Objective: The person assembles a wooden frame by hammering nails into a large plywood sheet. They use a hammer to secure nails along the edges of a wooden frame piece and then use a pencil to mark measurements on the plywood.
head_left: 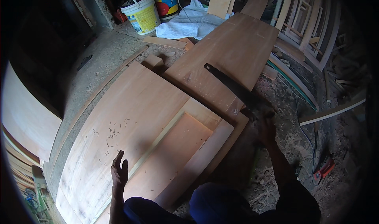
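My right hand (pixel 267 128) is closed round the handle of a handsaw, to the right of the wooden panels. The saw's dark blade (pixel 227 82) points up and left over the far wooden board (pixel 237 38). Above the near wooden panel (pixel 130 88) is my left hand (pixel 119 169), fingers stretched and thumb apart, holding nothing. Just beyond its fingertips, several small nails (pixel 112 135) lie scattered on that panel. A lighter wooden frame (pixel 167 128) borders a recessed section on the panel's right side. Shadow hides the saw handle.
Two buckets (pixel 143 18) and a white sheet (pixel 185 22) are at the back. A wood block (pixel 153 61) sits beside the panels. Wooden frames (pixel 304 22) lean at the far right. A red tool (pixel 324 168) with a cord lies on the shaving-strewn floor.
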{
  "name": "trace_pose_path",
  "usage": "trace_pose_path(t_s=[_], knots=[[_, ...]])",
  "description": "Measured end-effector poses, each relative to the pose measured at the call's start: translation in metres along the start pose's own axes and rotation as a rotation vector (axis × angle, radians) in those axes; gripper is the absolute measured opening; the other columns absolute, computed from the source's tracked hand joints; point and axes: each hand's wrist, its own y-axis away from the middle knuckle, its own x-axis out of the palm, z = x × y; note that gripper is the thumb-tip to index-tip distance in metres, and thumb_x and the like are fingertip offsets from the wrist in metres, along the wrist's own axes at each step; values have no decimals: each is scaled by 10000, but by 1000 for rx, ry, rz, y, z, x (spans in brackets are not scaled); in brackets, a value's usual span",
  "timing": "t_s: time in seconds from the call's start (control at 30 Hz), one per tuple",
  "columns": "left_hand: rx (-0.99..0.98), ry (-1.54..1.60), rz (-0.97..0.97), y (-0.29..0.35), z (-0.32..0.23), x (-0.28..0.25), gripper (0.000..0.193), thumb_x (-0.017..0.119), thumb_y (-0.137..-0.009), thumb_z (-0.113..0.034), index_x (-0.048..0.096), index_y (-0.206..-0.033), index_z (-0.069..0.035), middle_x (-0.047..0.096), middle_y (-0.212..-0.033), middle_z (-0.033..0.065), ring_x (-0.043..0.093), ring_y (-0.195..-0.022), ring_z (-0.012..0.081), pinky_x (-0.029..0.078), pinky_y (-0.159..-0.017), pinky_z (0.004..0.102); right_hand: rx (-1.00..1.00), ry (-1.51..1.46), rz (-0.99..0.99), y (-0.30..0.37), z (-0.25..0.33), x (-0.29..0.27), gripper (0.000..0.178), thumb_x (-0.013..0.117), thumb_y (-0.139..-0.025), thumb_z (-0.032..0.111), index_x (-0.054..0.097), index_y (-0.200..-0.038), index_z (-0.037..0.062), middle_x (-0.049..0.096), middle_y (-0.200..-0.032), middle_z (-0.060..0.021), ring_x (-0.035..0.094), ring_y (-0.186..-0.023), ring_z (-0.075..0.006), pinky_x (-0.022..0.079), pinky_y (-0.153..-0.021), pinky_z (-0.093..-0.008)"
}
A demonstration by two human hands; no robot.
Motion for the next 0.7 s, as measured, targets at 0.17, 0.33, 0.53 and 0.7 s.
trace_pose_path(t_s=[0.17,0.33,0.53,0.7], knots=[[136,55,165,-34,-85,17,388,628,-927,-121,595,-1309,-60,602,-1336,176,585,-1228,328,507,-995,421,-93,123,-205,-7,-20,3,703,620,-861,184,366,-1515,144,549,-1286,-232,558,-1145,-417,418,-964,-533],[342,-2,276,-56,-151,69,409,662,-902,-103,605,-1307,-102,606,-1342,141,588,-1222,326,493,-1009,398,-107,97,-252,0,-64,19,626,599,-868,165,452,-1476,145,610,-1185,-197,578,-1119,-395,419,-979,-516],[315,-55,449,-22,-108,49,397,638,-939,-164,588,-1327,-94,560,-1398,132,556,-1262,320,481,-1051,416,220,474,-199,9,-110,59,532,529,-984,361,454,-1476,176,615,-1255,-165,592,-1148,-353,484,-901,-466],[331,-83,434,-37,-142,46,410,598,-952,-246,574,-1326,-79,588,-1351,130,571,-1219,321,485,-1010,448,-151,100,-400,-44,-136,96,562,547,-985,407,453,-1465,130,556,-1374,-135,564,-1211,-315,498,-932,-396]])
